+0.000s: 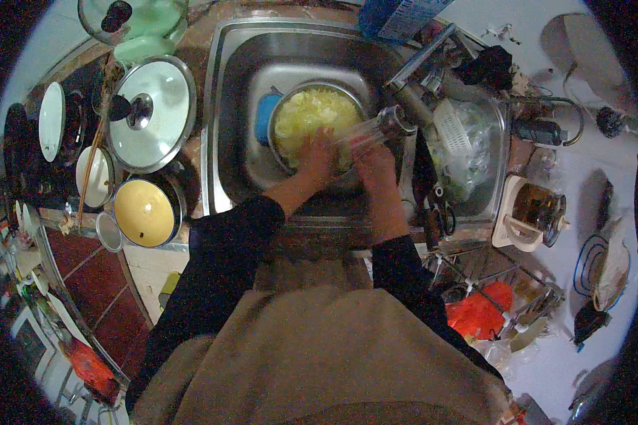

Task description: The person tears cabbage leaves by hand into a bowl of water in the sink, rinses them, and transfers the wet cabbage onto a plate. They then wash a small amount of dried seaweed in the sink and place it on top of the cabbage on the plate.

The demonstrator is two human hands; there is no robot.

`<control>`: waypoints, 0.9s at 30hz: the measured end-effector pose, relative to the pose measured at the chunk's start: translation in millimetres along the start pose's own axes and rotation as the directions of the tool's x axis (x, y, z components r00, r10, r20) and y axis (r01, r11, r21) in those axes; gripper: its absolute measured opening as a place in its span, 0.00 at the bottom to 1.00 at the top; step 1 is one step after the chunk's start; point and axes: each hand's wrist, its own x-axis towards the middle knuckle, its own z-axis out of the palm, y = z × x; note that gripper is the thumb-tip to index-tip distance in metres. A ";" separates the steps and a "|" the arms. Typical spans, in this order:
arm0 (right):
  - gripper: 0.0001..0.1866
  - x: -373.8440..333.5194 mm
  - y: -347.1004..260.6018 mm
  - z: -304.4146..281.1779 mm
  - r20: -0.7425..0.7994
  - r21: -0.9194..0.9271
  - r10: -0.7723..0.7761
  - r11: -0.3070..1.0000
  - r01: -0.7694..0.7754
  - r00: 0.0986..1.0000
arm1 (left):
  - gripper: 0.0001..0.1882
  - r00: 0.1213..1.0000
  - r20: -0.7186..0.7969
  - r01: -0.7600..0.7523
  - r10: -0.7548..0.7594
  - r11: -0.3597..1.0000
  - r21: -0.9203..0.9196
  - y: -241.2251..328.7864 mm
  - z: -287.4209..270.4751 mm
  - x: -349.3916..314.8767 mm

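Observation:
A round metal bowl (362, 106) full of pale yellow shredded vegetable (317, 113) stands in the sink basin (244, 198). My left hand (319, 161) reaches over its near side, fingers stretched onto the shreds; their tips are smeared. At the bowl's right edge my right hand (376, 168) has its fingers curled, and what they hold is hidden. Just above that hand, a clear, streaked, tube-shaped thing (384, 127) slants from the faucet (412, 103) toward the bowl. Whether it is a clear vessel or a nozzle with running water cannot be made out.
A blue object (267, 117) lies left of the bowl. On the right, a white basket (455, 127) and clear bags fill the smaller basin. Pots, including one yellow inside (145, 211), and a large lid (152, 113) crowd the left counter. A glass teapot (539, 212) stands far right.

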 end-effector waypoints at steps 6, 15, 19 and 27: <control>0.15 -17.2 -86.0 -8.2 -0.100 -0.350 -0.342 0.891 0.289 0.935 | 0.36 0.992 0.125 0.017 -0.023 0.999 0.051 -9.6 -20.7 -4.9; 0.24 0.4 -188.5 -30.2 -0.155 0.664 0.138 0.748 -0.001 0.978 | 0.29 0.992 -0.091 -0.079 0.084 0.995 0.064 -35.9 5.0 3.6; 0.26 39.5 -172.9 -47.0 0.130 0.848 -0.092 0.527 -0.062 0.987 | 0.22 0.984 -0.152 -0.102 0.094 0.994 -0.048 -20.7 -6.5 2.3; 0.25 96.4 -133.6 -58.4 -0.117 0.877 -0.029 0.465 0.117 0.993 | 0.17 0.994 -0.087 0.046 -0.067 0.974 -0.220 -6.1 -20.7 -5.6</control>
